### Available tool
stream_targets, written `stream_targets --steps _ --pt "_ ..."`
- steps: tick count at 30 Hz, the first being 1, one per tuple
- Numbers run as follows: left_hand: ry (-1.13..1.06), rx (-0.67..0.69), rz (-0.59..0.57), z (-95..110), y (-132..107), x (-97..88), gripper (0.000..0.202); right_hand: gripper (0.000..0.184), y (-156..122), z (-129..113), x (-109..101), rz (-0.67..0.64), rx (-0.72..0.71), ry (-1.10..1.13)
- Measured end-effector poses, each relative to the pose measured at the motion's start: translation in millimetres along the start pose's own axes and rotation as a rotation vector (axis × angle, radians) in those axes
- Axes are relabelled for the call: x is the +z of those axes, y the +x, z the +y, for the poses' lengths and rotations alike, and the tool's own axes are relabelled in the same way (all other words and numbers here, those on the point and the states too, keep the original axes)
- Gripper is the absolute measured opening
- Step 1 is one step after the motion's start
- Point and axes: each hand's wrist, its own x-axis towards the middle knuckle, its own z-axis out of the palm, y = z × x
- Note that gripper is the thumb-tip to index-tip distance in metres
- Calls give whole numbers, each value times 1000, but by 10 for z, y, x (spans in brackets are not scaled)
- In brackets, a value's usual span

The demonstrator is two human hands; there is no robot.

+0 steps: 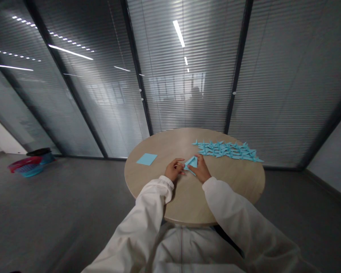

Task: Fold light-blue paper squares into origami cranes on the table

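A partly folded piece of light-blue origami paper (193, 162) is held just above the round table (187, 204), between my two hands. My right hand (201, 170) is closed on its right side, thumb in front and fingers behind. At the paper's left tip, my left hand (174, 169) pinches it with bent fingers; part of that grip is hidden. A flat square sheet of blue paper (147, 159) lies to the left of my left hand. Beyond my right hand, several folded blue paper cranes (227, 149) sit close together in rows.
Behind the table's far edge stands a glass partition (187, 102) with blinds and dark frames. On the floor at the far left are a red and blue basket (27, 166) and a dark-rimmed bin (44, 154). A white wall (333, 159) is at the right.
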Motion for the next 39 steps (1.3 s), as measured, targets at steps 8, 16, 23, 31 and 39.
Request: stream_targets --steps 8,16,23,31,39 --pt "-29 -16 -46 16 -22 55 47 48 5 -8 -28 -12 -10 -92" --pt "-7 3 -67 24 -36 63 48 52 -25 -96 -43 -27 -26 -126" --pt "4 -8 -46 -54 -6 39 51 55 -38 -195 -80 -83 27 -79" --pt "56 30 -66 -11 -27 52 47 51 -63 -157 -44 -157 -73 -108" --pt "104 46 -89 -13 -33 50 45 42 -55 -148 -90 -144 -99 -173"
